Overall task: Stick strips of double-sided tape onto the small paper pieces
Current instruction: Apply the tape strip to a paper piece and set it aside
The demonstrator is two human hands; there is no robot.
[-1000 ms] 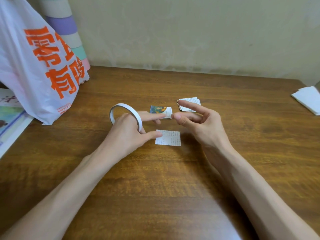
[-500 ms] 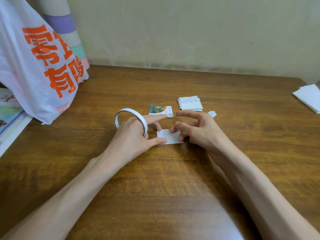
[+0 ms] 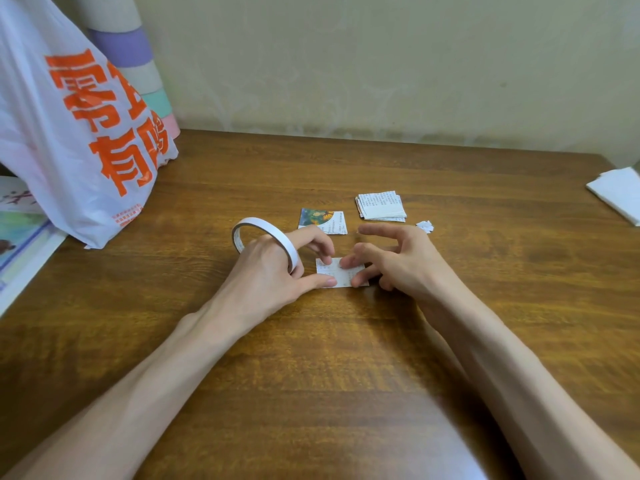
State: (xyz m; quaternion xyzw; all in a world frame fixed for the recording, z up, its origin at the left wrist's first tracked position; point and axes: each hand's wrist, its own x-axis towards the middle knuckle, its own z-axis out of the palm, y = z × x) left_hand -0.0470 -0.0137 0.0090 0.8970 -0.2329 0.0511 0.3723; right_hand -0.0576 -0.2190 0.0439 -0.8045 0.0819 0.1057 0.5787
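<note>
I see left hand [image 3: 273,271] with tape roll [image 3: 263,225] hooked over its curled fingers, thumb pressing paper piece [image 3: 338,273] mid-table [image 3: 346,375]. Right hand [image 3: 405,261] at piece's 3 o'clock, fingers loose, tips on it. Paper stack [image 3: 381,206] at 1 o'clock.

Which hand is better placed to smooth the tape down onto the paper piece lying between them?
Probably the right hand: its fingertips touch the paper piece and it carries nothing. The left hand has the tape roll around its fingers.
</note>
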